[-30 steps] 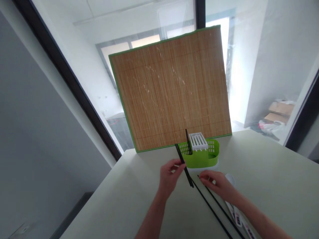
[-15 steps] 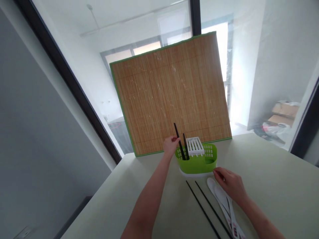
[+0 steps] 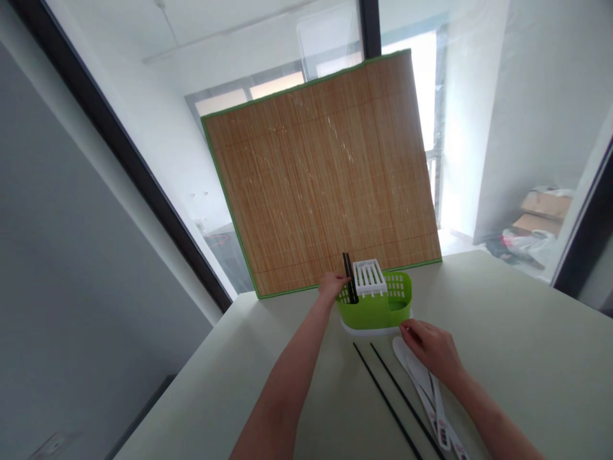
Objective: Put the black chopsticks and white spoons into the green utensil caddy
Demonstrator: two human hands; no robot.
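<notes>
A green basket (image 3: pixel 368 316) with a white base and a white slotted rack (image 3: pixel 370 277) stands on the table. Black chopsticks (image 3: pixel 352 287) stand upright in its left compartment. My left hand (image 3: pixel 334 284) is at the basket's left rim, fingers pinched on one of these chopsticks. My right hand (image 3: pixel 431 345) rests by the basket's front right corner, its fingertips pressed together near the white base; whether they hold anything is too small to tell. Beneath and beside it lie white spoons (image 3: pixel 421 377). Two long black chopsticks (image 3: pixel 387 401) lie apart, left of the spoons.
A bamboo mat (image 3: pixel 320 179) with green edging leans upright against the glass behind the basket. The pale table (image 3: pixel 517 332) reaches to the window. Cardboard boxes (image 3: pixel 546 204) and plastic bags show beyond the glass at right.
The chopstick in my left hand has gone lower into the basket and stands beside the others. My left hand has come down with it. The view has shifted slightly.
</notes>
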